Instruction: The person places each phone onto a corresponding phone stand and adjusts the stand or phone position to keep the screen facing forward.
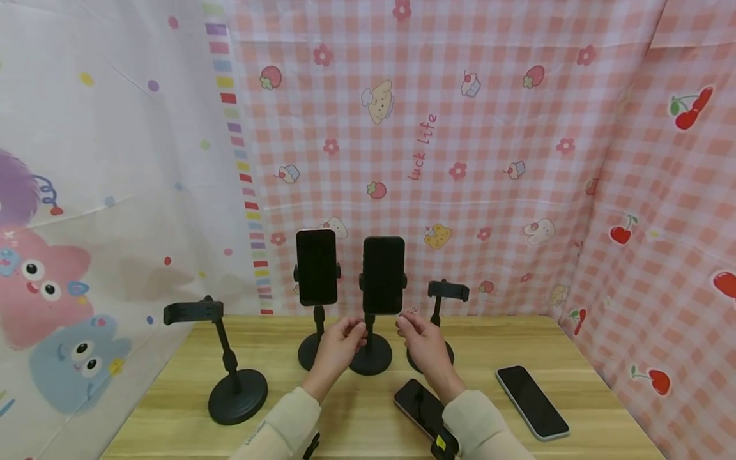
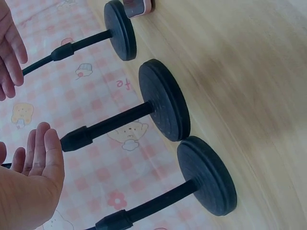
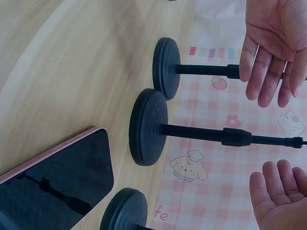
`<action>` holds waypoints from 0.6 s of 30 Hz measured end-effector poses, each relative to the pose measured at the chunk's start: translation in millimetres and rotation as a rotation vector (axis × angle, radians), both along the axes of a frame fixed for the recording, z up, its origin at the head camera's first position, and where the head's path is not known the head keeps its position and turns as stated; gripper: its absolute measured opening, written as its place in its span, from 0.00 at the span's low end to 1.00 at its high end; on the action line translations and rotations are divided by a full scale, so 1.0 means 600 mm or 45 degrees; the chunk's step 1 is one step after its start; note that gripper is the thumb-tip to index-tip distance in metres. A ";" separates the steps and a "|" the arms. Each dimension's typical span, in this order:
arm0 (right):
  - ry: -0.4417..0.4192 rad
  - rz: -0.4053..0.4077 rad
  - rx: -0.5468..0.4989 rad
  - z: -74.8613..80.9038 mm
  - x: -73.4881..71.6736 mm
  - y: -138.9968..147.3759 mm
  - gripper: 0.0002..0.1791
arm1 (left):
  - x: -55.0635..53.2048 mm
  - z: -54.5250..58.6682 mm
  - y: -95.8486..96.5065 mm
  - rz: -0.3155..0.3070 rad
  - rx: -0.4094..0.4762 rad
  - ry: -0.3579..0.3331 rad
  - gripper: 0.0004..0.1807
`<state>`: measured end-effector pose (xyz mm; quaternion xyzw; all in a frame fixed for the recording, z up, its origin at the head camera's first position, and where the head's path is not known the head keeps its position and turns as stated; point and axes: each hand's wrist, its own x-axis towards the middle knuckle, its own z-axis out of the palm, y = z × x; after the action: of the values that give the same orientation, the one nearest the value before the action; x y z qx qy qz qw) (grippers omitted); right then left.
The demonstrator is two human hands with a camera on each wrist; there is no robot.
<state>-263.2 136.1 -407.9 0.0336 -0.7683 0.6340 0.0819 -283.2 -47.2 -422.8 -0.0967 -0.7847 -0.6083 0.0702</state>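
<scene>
A dark-screened phone [image 1: 383, 275] stands upright in the clamp of the middle black phone stand [image 1: 370, 359]. Just below its lower left corner is my left hand [image 1: 335, 350], fingers loosely bent, holding nothing. My right hand [image 1: 427, 348] hovers below the lower right corner, likewise with nothing in it. In the left wrist view, the left hand [image 2: 36, 182] has extended fingers beside the stand's pole. Seen from the right wrist, the right hand [image 3: 280, 196] is relaxed and apart from the pole. Another phone [image 1: 316, 268] sits upright in the neighbouring stand on the left.
A phone stand [image 1: 237, 396] with a bare clamp is at the left. Another bare clamp [image 1: 448, 291] rises behind my right hand. A pink-edged phone [image 3: 62, 182] lies face up near my right forearm; a pale-edged phone [image 1: 535, 404] lies farther right on the wooden table [image 1: 356, 428].
</scene>
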 end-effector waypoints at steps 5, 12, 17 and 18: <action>-0.004 0.008 -0.002 -0.004 0.005 0.005 0.24 | 0.003 -0.004 -0.002 -0.012 -0.083 0.043 0.13; -0.010 0.001 0.005 -0.010 0.010 0.012 0.24 | 0.006 -0.010 -0.003 -0.031 -0.242 0.104 0.15; -0.006 -0.012 0.006 -0.016 0.012 0.018 0.24 | 0.010 -0.011 -0.002 -0.048 -0.285 0.102 0.15; -0.002 -0.014 0.010 -0.017 0.013 0.020 0.24 | 0.010 -0.012 -0.002 -0.051 -0.290 0.105 0.15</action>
<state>-255.6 148.3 -418.3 0.0292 -0.7709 0.6307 0.0847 -277.0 -48.3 -429.8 -0.1449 -0.8431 -0.5118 0.0789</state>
